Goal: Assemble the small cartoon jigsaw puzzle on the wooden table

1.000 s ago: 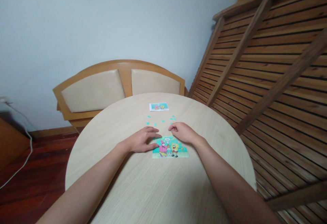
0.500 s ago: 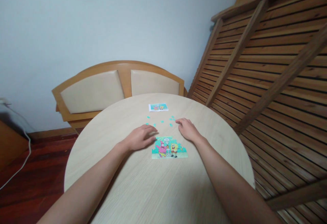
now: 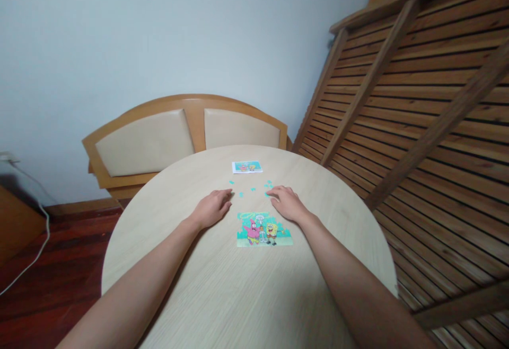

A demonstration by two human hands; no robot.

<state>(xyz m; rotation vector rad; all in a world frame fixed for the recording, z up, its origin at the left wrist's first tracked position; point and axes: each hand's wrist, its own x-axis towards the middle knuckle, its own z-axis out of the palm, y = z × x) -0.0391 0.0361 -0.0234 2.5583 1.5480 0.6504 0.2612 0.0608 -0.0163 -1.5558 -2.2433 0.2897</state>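
A partly assembled jigsaw puzzle with cartoon figures on a turquoise ground lies flat before me, its upper right edge stepped. My left hand rests to its upper left, fingers stretched out and apart, the fingertips close to where a loose piece lay. At the upper right of the puzzle, my right hand has its fingers extended, with the index fingertip at a turquoise puzzle piece on the table. Several more loose pieces are scattered between the hands, among them one puzzle piece near the left fingertips.
Beyond the loose pieces lies a reference picture on white paper. The round wooden table stands by a padded headboard. A slatted wooden frame leans on the right; a white cable runs down at the left.
My left hand has drawn back left and away from the puzzle, uncovering its upper left corner. My right hand has moved slightly left, its fingertip reaching a loose piece.
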